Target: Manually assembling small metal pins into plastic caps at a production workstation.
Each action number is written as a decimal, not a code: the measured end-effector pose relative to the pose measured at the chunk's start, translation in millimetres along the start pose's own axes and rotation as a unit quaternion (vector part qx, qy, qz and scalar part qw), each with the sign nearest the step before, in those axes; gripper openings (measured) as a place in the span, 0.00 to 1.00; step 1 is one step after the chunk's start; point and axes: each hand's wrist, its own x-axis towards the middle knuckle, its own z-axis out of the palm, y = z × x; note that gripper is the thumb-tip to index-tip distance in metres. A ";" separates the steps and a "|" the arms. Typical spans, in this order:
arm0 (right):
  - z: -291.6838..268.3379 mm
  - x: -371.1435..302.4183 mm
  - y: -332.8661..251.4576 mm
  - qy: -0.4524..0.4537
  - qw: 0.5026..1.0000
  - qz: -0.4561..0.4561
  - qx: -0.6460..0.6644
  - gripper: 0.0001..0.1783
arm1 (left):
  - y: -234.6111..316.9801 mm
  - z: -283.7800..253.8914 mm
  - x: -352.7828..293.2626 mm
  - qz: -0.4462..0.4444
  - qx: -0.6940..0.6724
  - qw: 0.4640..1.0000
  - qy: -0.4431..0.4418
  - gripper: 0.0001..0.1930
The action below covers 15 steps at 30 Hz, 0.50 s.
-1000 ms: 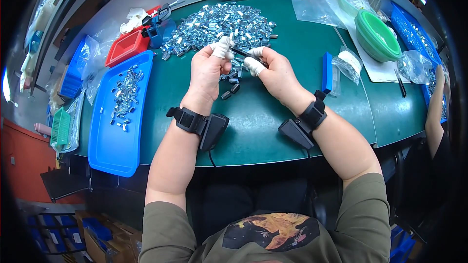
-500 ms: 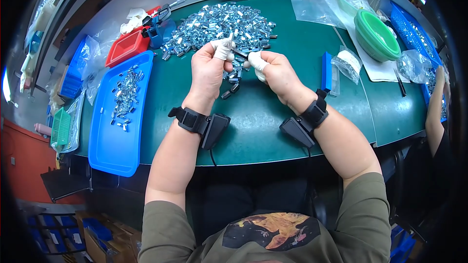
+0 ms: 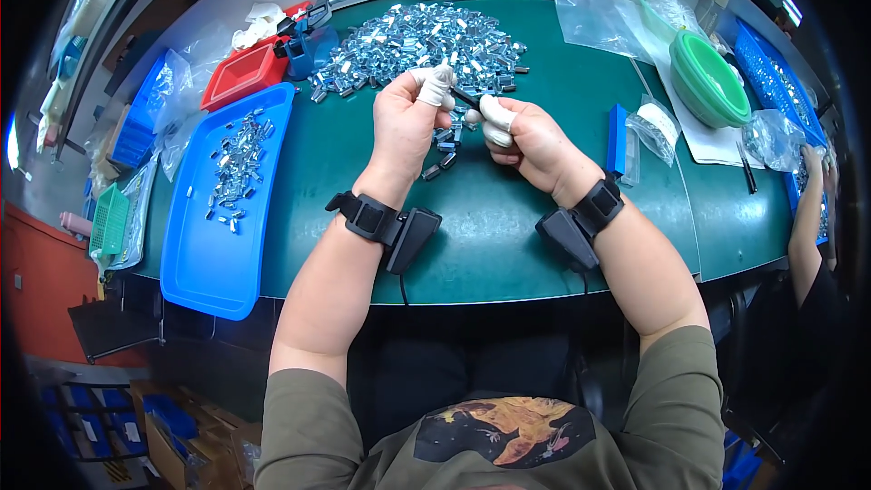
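My left hand (image 3: 406,122) is closed in a pinch above the table, white covers on its fingertips. Whatever sits between those fingers is too small and hidden to tell. My right hand (image 3: 535,141), also with white-covered fingertips, grips a slim black rod-shaped tool (image 3: 465,98). The rod slants toward my left fingers, its far end meeting them. Behind both hands spreads a big heap of small shiny metal parts (image 3: 426,41). A few more metal parts (image 3: 442,163) lie loose on the table just below my fingers.
On the left, a blue tray (image 3: 213,268) holds scattered metal parts, beside a red tray (image 3: 243,77). To the right lie a blue bar-shaped item (image 3: 617,141), plastic bags (image 3: 655,127), a green basin (image 3: 703,82) and a black pen (image 3: 748,174). Another person's arm (image 3: 806,218) reaches in at far right.
The view has shifted slightly, so the scene sits a little differently. My right hand has turned somewhat, with more curled fingers showing. Both hands stay close together around the black tool.
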 end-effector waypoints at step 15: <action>-8.1 -0.1 2.8 -0.150 0.982 -0.059 0.097 0.12 | 12.1 18.6 -13.7 0.259 0.107 0.957 -0.080 0.11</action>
